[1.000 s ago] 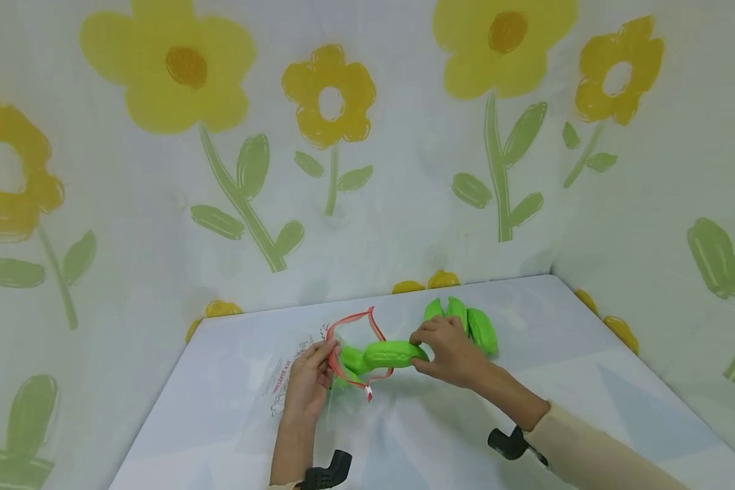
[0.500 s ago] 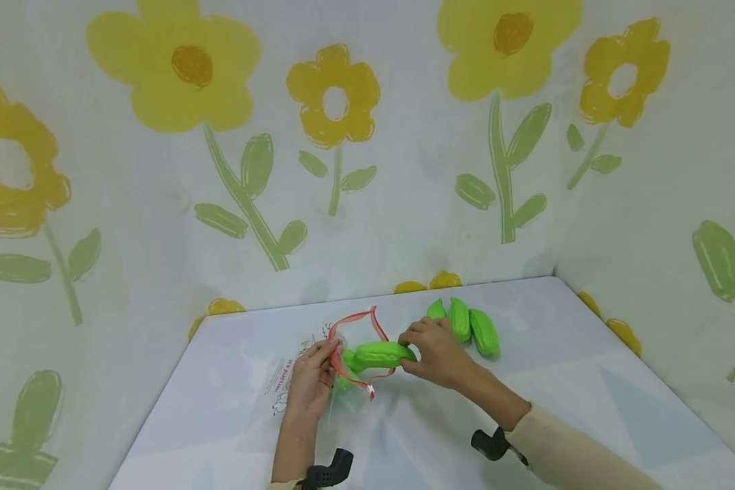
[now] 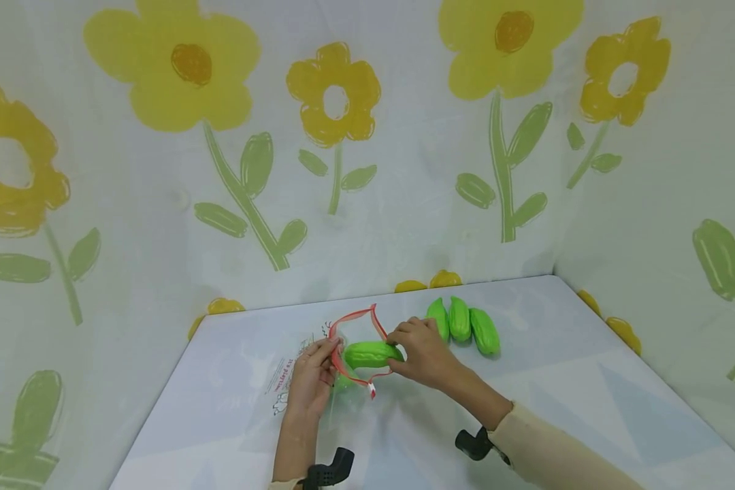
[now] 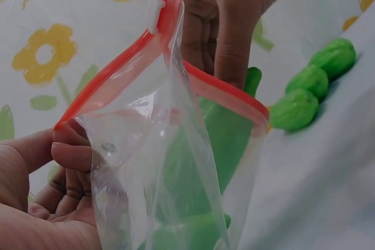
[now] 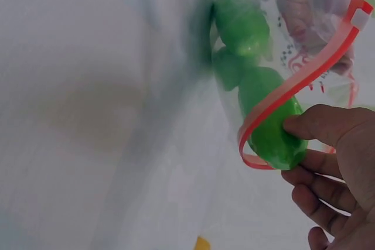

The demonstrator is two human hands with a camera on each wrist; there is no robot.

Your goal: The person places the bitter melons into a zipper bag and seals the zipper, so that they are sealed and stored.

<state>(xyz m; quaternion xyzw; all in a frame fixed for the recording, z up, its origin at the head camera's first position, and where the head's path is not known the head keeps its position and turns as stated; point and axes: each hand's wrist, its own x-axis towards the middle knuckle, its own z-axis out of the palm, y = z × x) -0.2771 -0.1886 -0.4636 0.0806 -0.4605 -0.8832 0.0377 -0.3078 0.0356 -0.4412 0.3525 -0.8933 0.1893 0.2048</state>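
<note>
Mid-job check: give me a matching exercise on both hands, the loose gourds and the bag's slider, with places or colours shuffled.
1. Left hand
2. Right hand
3. Three loose green gourds
4. Zip slider

A. Side by side on the table
B. White
C. Pinching the edge of the clear zip bag
D. Holding one green gourd at the bag's mouth

Pairs: 1-C, 2-D, 3-A, 4-B

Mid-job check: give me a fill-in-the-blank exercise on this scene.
The left hand pinches a clear plastic bag whose coloured edging is ____.
The right hand grips a long, ridged green object that sits partly inside the ____.
____ similar green objects lie in a row on the white table.
Missing words: red; bag; three.
</note>
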